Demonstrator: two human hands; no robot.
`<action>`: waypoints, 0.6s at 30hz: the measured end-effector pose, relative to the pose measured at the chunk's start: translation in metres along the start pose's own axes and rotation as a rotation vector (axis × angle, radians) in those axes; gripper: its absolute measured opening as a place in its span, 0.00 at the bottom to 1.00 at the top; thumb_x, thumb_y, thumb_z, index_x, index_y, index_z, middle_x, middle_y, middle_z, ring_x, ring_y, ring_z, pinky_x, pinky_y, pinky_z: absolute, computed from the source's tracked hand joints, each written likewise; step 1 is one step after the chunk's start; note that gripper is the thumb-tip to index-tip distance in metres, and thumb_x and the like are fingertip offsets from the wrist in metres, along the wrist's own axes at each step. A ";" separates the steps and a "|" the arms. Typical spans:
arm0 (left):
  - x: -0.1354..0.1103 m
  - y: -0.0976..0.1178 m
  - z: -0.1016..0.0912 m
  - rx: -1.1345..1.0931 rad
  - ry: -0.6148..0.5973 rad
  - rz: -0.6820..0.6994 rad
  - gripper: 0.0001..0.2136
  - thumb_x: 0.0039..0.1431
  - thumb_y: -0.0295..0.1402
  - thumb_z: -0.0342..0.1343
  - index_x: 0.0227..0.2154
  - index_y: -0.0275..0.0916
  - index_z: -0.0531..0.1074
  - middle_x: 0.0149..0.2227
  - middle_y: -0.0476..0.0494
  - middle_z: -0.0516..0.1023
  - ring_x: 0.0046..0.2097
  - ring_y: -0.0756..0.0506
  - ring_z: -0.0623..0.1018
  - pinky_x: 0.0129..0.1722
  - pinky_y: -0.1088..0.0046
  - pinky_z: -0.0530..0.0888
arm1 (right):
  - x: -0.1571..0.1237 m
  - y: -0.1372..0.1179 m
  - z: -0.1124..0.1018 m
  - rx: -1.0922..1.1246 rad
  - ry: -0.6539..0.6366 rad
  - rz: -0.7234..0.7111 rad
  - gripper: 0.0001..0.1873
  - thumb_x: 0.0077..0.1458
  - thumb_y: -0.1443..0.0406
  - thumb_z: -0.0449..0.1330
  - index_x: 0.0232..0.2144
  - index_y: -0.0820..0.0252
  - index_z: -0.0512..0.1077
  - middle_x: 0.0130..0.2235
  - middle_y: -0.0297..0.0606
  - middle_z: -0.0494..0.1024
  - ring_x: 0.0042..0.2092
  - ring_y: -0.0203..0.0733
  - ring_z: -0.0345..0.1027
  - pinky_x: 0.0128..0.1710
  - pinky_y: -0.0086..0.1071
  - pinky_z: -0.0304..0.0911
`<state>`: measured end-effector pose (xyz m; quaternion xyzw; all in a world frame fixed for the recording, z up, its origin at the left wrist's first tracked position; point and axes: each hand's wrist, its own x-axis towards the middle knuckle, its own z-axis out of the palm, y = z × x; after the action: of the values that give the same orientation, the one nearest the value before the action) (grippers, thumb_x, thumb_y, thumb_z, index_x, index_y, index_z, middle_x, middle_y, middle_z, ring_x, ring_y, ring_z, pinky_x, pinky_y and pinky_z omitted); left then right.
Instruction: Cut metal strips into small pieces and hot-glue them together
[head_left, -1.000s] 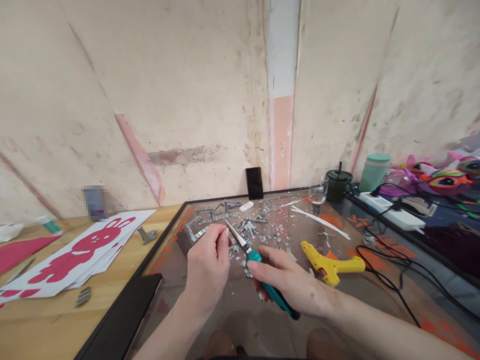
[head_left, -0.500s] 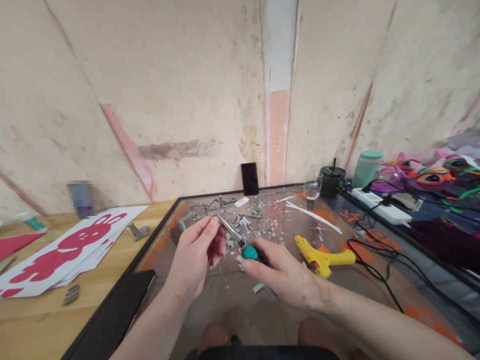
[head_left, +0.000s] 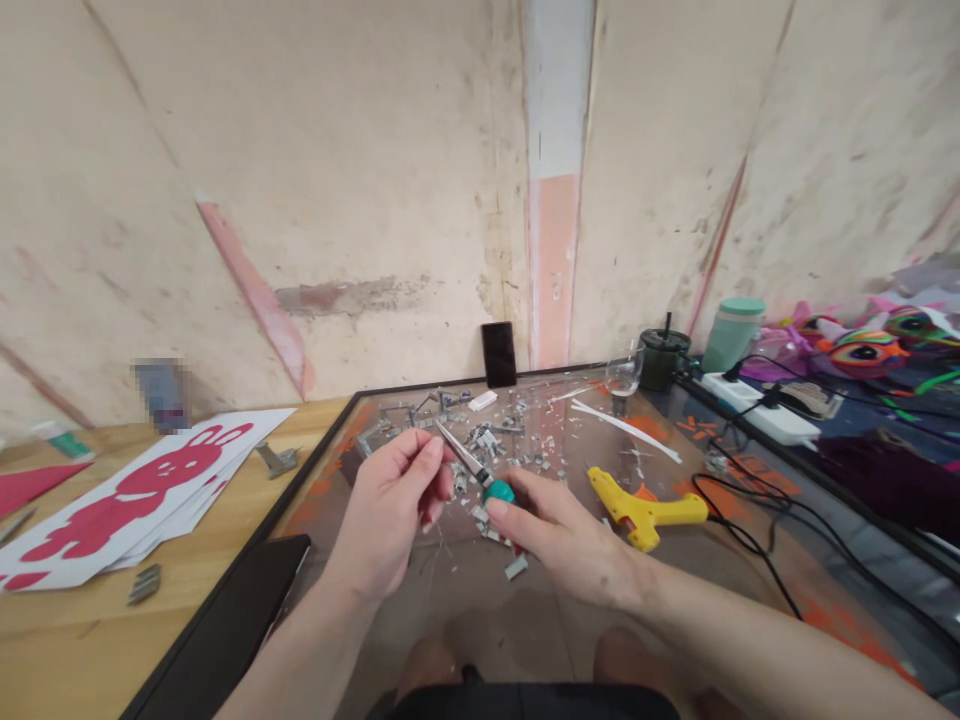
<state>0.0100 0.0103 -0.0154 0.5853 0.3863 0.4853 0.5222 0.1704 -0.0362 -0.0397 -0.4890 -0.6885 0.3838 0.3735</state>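
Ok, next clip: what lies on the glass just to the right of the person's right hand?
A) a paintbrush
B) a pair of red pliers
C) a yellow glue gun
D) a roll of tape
C: the yellow glue gun lies flat on the glass tabletop, just right of the right hand, which grips the teal-handled cutters; a black cord runs beside the gun.

A glass-topped table [head_left: 465, 600] with a dark frame sits against a wall, joined on its left by a wooden bench top [head_left: 82, 640]. On the glass lie scattered grey plastic bits [head_left: 491, 442], a yellow glue gun [head_left: 643, 507], black cables [head_left: 739, 530], a clear glass [head_left: 622, 376] and what may be 2 lidded cups. On the wood lie white sheets with red rabbit shapes [head_left: 131, 490].
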 end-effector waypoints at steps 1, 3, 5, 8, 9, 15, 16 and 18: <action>0.000 0.002 -0.001 -0.057 -0.044 -0.062 0.09 0.53 0.37 0.53 0.24 0.36 0.66 0.16 0.54 0.66 0.16 0.57 0.60 0.15 0.84 0.55 | 0.000 0.001 0.000 0.012 0.009 -0.002 0.15 0.58 0.54 0.48 0.29 0.59 0.62 0.26 0.30 0.62 0.29 0.34 0.55 0.27 0.29 0.52; -0.001 0.007 -0.003 -0.163 -0.149 -0.173 0.09 0.54 0.37 0.52 0.24 0.36 0.66 0.15 0.54 0.65 0.16 0.57 0.59 0.14 0.83 0.53 | 0.001 0.003 0.001 0.023 0.024 -0.014 0.15 0.58 0.54 0.49 0.29 0.59 0.62 0.26 0.30 0.63 0.28 0.34 0.55 0.27 0.28 0.52; -0.001 0.009 -0.004 -0.234 -0.220 -0.224 0.09 0.54 0.36 0.52 0.23 0.36 0.66 0.14 0.54 0.64 0.15 0.57 0.58 0.14 0.83 0.52 | 0.002 0.005 0.001 0.023 0.035 -0.029 0.15 0.57 0.54 0.50 0.30 0.59 0.63 0.26 0.30 0.63 0.29 0.34 0.55 0.27 0.28 0.52; -0.001 0.009 -0.003 -0.223 -0.192 -0.209 0.09 0.53 0.35 0.52 0.22 0.36 0.65 0.13 0.55 0.63 0.14 0.58 0.56 0.14 0.83 0.50 | 0.002 0.005 0.000 0.021 0.026 -0.035 0.16 0.57 0.53 0.51 0.31 0.60 0.64 0.27 0.30 0.62 0.29 0.33 0.55 0.27 0.28 0.52; -0.001 0.008 -0.002 -0.181 -0.162 -0.193 0.09 0.53 0.35 0.52 0.22 0.36 0.65 0.13 0.55 0.62 0.14 0.58 0.56 0.14 0.83 0.50 | 0.002 0.005 -0.001 0.020 0.016 -0.035 0.16 0.56 0.52 0.51 0.32 0.60 0.64 0.27 0.30 0.62 0.29 0.33 0.54 0.27 0.28 0.52; 0.002 -0.001 -0.004 0.285 -0.086 0.050 0.12 0.56 0.39 0.47 0.22 0.37 0.64 0.14 0.55 0.61 0.17 0.55 0.57 0.17 0.80 0.53 | 0.001 0.001 -0.002 0.048 -0.026 -0.010 0.16 0.56 0.53 0.51 0.31 0.60 0.63 0.26 0.29 0.62 0.27 0.33 0.55 0.26 0.28 0.54; 0.002 -0.002 -0.005 0.391 -0.080 0.111 0.13 0.57 0.39 0.46 0.22 0.38 0.64 0.14 0.55 0.62 0.18 0.54 0.58 0.18 0.79 0.54 | 0.001 0.001 -0.003 0.059 -0.027 -0.007 0.16 0.57 0.53 0.51 0.30 0.60 0.63 0.26 0.29 0.62 0.27 0.33 0.55 0.26 0.28 0.54; 0.002 -0.002 -0.006 0.587 -0.056 0.214 0.14 0.58 0.38 0.44 0.19 0.38 0.61 0.15 0.54 0.62 0.20 0.53 0.60 0.21 0.77 0.57 | 0.001 0.002 -0.003 0.088 -0.030 -0.007 0.15 0.57 0.53 0.51 0.29 0.60 0.63 0.25 0.29 0.61 0.27 0.32 0.55 0.26 0.27 0.54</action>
<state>0.0045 0.0143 -0.0175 0.7617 0.4315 0.3888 0.2871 0.1734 -0.0348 -0.0402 -0.4637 -0.6785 0.4196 0.3855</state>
